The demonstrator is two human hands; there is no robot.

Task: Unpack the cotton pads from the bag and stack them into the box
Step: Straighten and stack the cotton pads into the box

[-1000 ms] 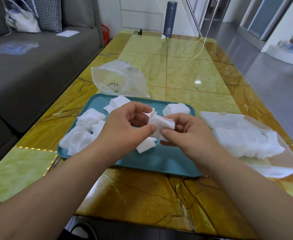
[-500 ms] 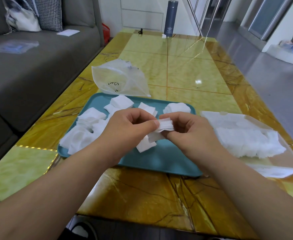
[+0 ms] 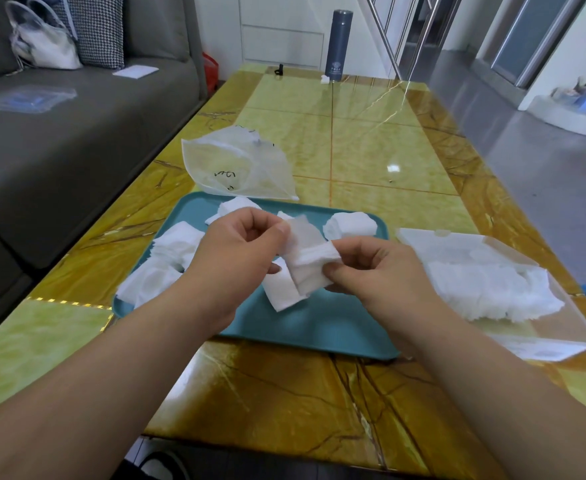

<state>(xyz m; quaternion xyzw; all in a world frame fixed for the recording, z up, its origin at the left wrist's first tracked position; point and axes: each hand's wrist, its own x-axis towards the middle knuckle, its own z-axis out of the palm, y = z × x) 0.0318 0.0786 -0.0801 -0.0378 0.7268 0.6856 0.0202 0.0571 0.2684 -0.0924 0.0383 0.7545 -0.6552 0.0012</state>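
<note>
Glossy yellow table [image 3: 353, 143] beside a grey sofa [image 3: 59, 150] carries everything, and its slick top adds to the risk. Both hands hold a small bunch of pads [image 3: 314, 268] in the air above the tray [image 3: 319, 323]. The left hand [image 3: 236, 251] pinches the bunch's upper edge, and the right hand [image 3: 378, 268] grips its lower side between thumb and fingers. These pads look thin and clingy, so I judge that tugging them apart could tear one, skew the bunch, or drop pieces. Any that fall past the tray may slide off the table. Setting a crooked bunch into the box [image 3: 568, 327] could also topple what is stacked there. Largest of the holders, the tray has loose heaps [image 3: 166, 258] along its left side and a rounded stack [image 3: 350, 226] at its far right corner. Just right of it, the box stands lid open with a long fluffy row [image 3: 485, 285] inside and some room apparently left. Beyond the tray the bag [image 3: 236, 168] lies slack and looks empty.
</note>
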